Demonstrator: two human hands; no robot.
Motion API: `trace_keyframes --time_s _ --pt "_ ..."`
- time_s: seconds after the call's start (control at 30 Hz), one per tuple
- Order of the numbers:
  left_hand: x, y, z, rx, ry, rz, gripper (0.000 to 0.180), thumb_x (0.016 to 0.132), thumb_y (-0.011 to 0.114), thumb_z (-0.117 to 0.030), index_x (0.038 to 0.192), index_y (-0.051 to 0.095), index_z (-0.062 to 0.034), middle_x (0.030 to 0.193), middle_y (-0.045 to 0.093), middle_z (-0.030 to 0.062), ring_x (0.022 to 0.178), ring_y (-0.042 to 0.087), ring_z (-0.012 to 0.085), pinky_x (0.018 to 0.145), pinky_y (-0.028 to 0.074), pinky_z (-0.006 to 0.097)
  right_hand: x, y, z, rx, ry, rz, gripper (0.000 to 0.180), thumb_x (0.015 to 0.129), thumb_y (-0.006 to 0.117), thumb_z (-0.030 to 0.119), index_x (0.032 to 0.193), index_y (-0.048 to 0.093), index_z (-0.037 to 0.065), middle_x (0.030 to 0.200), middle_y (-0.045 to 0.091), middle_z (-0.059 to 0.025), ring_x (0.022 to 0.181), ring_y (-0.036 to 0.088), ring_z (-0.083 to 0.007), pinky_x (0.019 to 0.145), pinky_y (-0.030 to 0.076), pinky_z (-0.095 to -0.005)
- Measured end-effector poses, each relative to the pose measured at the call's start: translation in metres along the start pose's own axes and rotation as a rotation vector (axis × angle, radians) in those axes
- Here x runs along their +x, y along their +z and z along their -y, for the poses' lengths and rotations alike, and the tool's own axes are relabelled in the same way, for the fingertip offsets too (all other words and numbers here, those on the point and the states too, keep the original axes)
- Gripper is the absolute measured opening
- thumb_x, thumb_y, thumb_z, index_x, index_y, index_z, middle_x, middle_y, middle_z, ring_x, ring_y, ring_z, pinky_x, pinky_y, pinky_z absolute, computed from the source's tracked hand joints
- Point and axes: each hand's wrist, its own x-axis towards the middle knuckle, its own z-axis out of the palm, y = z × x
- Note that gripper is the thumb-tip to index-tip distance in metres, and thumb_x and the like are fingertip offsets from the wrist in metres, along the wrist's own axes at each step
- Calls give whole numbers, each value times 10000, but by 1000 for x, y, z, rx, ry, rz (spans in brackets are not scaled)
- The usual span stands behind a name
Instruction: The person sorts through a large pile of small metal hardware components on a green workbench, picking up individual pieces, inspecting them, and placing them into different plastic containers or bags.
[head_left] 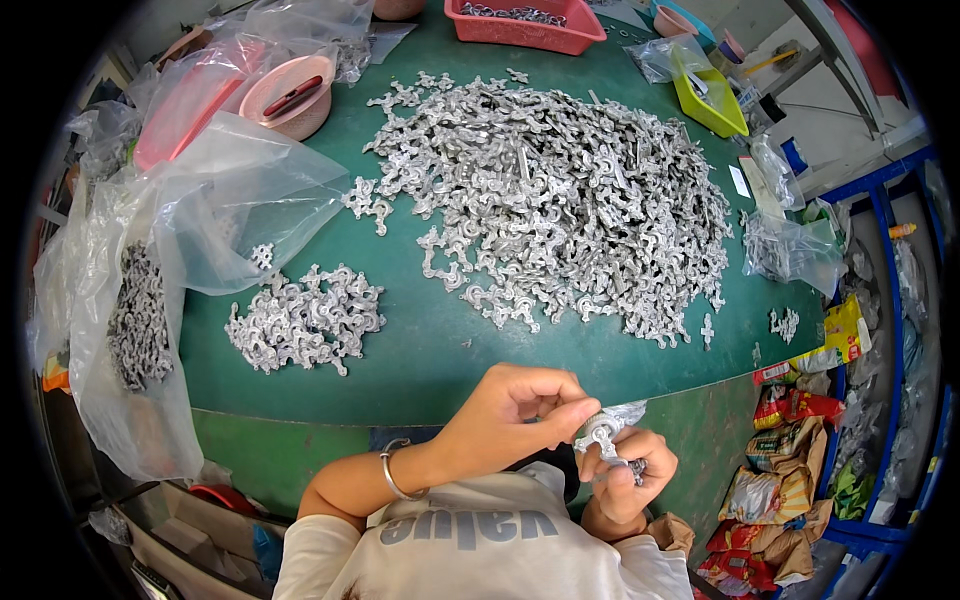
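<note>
My left hand (525,412) is closed in front of the table's near edge, thumb and forefinger pinched at the top of a small silver cast-metal part (602,430). My right hand (645,468) grips the same part from the other side, its fingers curled round the lower end. A darker bit of metal shows at the right fingertips, too small to make out. Beyond my hands, a large heap of similar metal parts (580,200) covers the middle of the green table (420,385). A smaller pile of metal parts (305,320) lies at the left.
On the left, a clear plastic bag (150,430) of metal parts hangs over the table edge. Behind it stands a pink basket (310,115) with a red-handled tool. A red tray (530,30) and a yellow-green bin (710,100) stand at the back. Blue shelving (880,240) rises at the right.
</note>
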Motion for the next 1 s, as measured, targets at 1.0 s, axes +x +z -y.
trace_keyframes --time_s 1.0 --pt "5 -2 -3 16 -165 25 220 880 518 -146 725 579 -3 659 546 -8 551 462 19 472 367 173 -3 1 -8 34 23 118 220 744 680 66 705 480 -19 630 586 -126 543 574 -169 488 448 -266"
